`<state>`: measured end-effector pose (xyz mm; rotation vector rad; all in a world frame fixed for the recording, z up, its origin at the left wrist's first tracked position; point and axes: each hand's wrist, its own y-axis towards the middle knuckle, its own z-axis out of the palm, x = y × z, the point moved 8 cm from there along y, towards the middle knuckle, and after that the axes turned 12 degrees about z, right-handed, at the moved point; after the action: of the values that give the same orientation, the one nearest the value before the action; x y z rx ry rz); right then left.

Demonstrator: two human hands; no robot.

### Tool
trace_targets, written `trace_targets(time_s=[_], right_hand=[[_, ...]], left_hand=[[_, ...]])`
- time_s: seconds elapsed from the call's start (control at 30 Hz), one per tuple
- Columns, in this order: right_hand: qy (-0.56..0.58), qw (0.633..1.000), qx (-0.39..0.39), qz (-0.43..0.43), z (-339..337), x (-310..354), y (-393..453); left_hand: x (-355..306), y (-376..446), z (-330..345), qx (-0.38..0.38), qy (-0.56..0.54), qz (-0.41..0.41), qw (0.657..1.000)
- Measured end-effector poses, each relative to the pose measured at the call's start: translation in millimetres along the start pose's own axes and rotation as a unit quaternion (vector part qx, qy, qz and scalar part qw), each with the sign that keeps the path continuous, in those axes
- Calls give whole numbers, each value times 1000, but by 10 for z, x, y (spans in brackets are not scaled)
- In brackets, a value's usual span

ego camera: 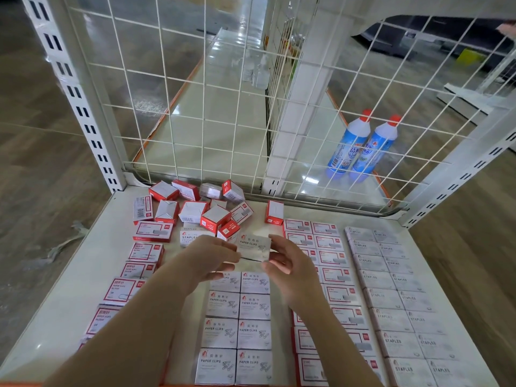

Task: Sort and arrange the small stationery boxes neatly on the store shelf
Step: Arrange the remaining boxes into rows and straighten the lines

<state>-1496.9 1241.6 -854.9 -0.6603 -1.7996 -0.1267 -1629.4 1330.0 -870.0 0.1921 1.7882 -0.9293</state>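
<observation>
Box (pixel 254 247) pinched between both hands' fingers (pixel 231 254).

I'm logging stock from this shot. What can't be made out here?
Head view only:
- Fine print on the held paper clips box: blurred.
- Left hand fingertips: hidden behind that box.
- Jumbled boxes: labels too small.
- Staples rows: cut off by the bottom edge.

A retail shop is indicated. A white metal display shelf (pixel 83 263) is fitted with slotted uprights (pixel 81 107) and a wire-grid back panel (pixel 212 113). Boxed stationery marked PAPER CLIPS (pixel 237 325) and STAPLES (pixel 405 303) is laid out on it in rows. Two blue bottles with red caps (pixel 360 146) are seen on a neighbouring shelf behind the grid. Wood-pattern flooring (pixel 36 169) is visible alongside.
</observation>
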Motion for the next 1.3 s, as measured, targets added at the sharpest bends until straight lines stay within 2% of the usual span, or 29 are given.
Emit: trace_targets(time_s=[0.2, 0.47, 0.7, 0.87, 0.97, 1.07, 1.3], right_hand=[[-28, 1000, -2, -11, -8, -24, 10], [-48, 999, 5, -11, -43, -64, 58], [-57, 998, -10, 28, -128, -117, 203], [-137, 988, -10, 65, -31, -323, 359], [-171, 982, -5, 75, 31, -389, 430], [-198, 978, 10, 70, 57, -380, 451], [-189, 978, 45, 78, 88, -432, 437]], left_hand=[[26, 4, 53, 30, 57, 1, 998], [-22, -17, 110, 52, 78, 21, 995], [-26, 75, 11, -4, 92, 59, 994], [-2, 141, 18, -12, 154, 84, 984], [37, 172, 76, 6, 224, 99, 970], [66, 150, 165, 32, 325, 117, 938], [64, 225, 328, 51, 372, 143, 916]])
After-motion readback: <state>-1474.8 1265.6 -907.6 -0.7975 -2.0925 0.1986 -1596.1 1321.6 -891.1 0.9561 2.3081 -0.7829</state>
